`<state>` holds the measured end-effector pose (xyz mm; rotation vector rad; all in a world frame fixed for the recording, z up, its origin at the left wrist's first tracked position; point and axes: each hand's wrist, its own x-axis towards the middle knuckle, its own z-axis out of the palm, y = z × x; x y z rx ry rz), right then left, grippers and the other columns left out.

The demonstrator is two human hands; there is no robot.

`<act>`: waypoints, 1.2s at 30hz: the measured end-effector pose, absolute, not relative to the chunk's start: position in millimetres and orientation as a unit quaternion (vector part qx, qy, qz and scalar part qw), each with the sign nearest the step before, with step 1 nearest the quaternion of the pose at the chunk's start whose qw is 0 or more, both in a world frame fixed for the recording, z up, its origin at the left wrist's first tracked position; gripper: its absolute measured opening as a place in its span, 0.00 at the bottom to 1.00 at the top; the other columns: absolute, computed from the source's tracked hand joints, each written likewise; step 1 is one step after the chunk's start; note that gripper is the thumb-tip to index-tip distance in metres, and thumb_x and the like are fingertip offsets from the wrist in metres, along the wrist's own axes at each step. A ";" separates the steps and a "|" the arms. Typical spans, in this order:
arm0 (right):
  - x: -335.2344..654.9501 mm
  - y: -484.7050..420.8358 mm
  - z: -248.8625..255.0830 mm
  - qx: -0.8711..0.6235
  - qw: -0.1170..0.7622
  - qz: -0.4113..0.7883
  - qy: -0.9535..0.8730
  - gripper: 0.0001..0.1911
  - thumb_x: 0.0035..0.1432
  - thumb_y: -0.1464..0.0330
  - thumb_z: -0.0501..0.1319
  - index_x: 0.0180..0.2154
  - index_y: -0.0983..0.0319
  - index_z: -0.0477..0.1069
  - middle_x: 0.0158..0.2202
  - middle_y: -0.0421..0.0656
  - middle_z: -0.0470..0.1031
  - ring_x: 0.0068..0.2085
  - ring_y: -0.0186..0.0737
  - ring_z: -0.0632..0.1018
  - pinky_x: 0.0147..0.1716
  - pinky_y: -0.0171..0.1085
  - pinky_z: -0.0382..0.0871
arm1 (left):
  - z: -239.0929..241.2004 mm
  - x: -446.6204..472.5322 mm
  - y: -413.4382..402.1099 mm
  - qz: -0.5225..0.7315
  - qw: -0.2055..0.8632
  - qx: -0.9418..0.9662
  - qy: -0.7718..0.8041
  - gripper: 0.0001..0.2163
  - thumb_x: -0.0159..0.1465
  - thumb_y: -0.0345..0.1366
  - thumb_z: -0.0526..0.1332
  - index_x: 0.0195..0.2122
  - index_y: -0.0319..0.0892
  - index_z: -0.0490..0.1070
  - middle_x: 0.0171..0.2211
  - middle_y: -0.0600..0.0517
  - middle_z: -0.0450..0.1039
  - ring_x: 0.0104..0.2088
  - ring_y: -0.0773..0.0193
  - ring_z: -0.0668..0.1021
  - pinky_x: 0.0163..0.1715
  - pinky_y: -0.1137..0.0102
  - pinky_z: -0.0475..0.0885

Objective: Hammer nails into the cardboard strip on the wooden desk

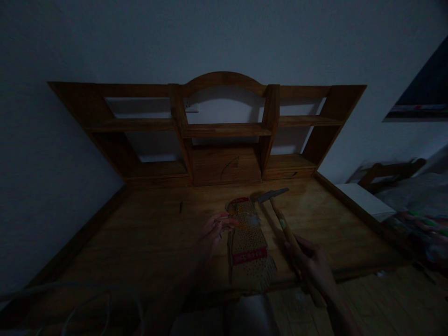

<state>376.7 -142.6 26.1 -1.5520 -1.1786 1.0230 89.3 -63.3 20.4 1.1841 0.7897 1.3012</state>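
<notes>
In a dim room, a wooden counter carries a shelf unit on its far side and a dotted, red-banded board. Right of this, the right hand grips a hammer; the left hand curls loosely by the board's left edge, its hold unclear.

No text, brand or number is legible. Marking locations are as follows. A red printed band crosses the lower part of the tan, rectangular, cardboard-like piece, whose surface is speckled with dark dots. The band bears a row of small, pale marks resembling characters; individual characters cannot be resolved in the dim light. A small, pale, rounded patch, possibly a label, is located on the light-brown wooden handle of the grey-headed hammer; its content is unreadable.
</notes>
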 end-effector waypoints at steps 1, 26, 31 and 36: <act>377.4 -142.4 25.8 -0.630 0.451 0.412 -0.480 0.27 0.56 0.55 0.62 0.52 0.66 0.74 0.23 0.42 0.75 0.23 0.41 0.74 0.18 0.32 0.63 | 18.0 88.8 -71.8 0.545 0.591 0.493 0.332 0.21 0.60 0.51 0.60 0.45 0.39 0.71 0.41 0.41 0.79 0.41 0.56 0.79 0.42 0.62 0.73; 378.2 -142.9 24.0 -0.632 0.447 0.414 -0.479 0.27 0.54 0.55 0.64 0.50 0.66 0.75 0.20 0.39 0.71 0.19 0.37 0.69 0.16 0.32 0.60 | 22.8 102.8 -30.6 0.462 0.386 0.616 0.507 0.10 0.58 0.41 0.65 0.34 0.40 0.77 0.32 0.49 0.80 0.30 0.61 0.81 0.32 0.69 0.76; 377.2 -143.9 26.6 -0.620 0.459 0.427 -0.472 0.27 0.54 0.54 0.63 0.50 0.66 0.75 0.18 0.38 0.69 0.17 0.35 0.68 0.14 0.31 0.59 | 12.7 109.9 -17.5 0.495 0.347 0.635 0.481 0.10 0.56 0.43 0.66 0.31 0.41 0.76 0.31 0.50 0.79 0.32 0.62 0.81 0.36 0.68 0.77; 375.0 -144.7 29.9 -0.619 0.456 0.433 -0.470 0.28 0.54 0.54 0.63 0.50 0.67 0.75 0.18 0.38 0.69 0.18 0.35 0.68 0.14 0.31 0.60 | 9.6 111.0 -16.2 0.503 0.319 0.647 0.477 0.10 0.58 0.43 0.65 0.31 0.42 0.77 0.32 0.51 0.78 0.33 0.63 0.80 0.36 0.69 0.77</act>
